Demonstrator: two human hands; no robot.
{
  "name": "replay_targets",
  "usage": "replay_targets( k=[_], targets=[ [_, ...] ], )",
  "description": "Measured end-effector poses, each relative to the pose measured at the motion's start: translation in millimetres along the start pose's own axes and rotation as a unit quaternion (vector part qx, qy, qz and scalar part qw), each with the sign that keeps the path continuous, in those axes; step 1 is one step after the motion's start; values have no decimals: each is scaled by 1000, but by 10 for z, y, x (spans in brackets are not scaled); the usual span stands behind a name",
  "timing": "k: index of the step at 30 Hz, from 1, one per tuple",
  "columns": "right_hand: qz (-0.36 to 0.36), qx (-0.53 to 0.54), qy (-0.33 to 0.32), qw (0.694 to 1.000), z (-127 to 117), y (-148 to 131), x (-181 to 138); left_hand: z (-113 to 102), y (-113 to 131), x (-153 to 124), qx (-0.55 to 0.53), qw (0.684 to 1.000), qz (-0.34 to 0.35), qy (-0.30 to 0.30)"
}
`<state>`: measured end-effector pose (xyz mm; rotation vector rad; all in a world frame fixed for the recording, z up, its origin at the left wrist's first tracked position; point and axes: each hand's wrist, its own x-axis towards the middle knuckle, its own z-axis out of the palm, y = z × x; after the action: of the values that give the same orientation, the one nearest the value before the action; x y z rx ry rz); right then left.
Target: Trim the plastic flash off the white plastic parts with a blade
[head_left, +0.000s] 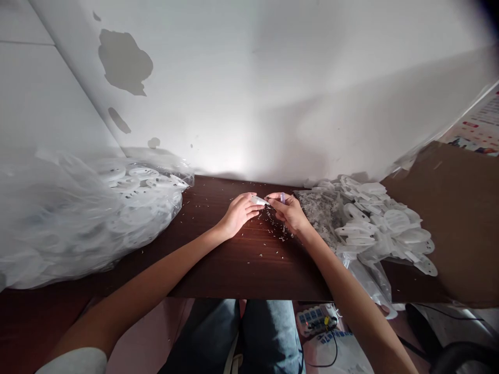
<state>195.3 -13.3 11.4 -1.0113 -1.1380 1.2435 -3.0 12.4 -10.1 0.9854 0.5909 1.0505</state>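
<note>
My left hand (240,212) is closed on a flat white plastic piece (258,200), its fingers along the piece's edge. Close against the piece's right end is my right hand (287,210), its fingers pinched together. A small tool with a clear, pale purple end (283,197) sticks up from those fingers; its working tip is too small to make out. Both hands are just above the dark brown table (218,270). Small white shavings (278,228) lie scattered under and around them.
On the left bulges a clear plastic bag (128,223) full of white oval pieces. To the right lie a pile of similar white pieces (390,218) and a heap of scraps (319,208), beside brown cardboard (452,223). A power strip (316,318) with cords is below the table edge.
</note>
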Motion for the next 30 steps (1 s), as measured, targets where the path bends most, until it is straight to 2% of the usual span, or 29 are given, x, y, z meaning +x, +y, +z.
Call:
replay_targets(
  k=[5, 9, 12, 18, 23, 30],
  targets=[
    [-45, -46, -4, 998, 115, 25, -74, 31, 27, -7, -17, 999, -29, -27],
    [-126, -123, 15, 984, 196, 41, -146, 50, 11, -21, 23, 994, -58, -91],
    [-160, -167, 27, 973, 231, 60, -191, 40, 0, -20, 56, 989, -67, -123],
    [-238, -220, 14, 946, 245, 54, -215, 29, 23, -17, 101, 981, -80, -146],
    [-258, -250, -2, 933, 244, 32, -222, 41, 62, -32, 113, 974, -83, -178],
    [-304, -296, 8, 906, 253, 42, -248, 14, 35, -8, 112, 974, -84, -180]
  ],
)
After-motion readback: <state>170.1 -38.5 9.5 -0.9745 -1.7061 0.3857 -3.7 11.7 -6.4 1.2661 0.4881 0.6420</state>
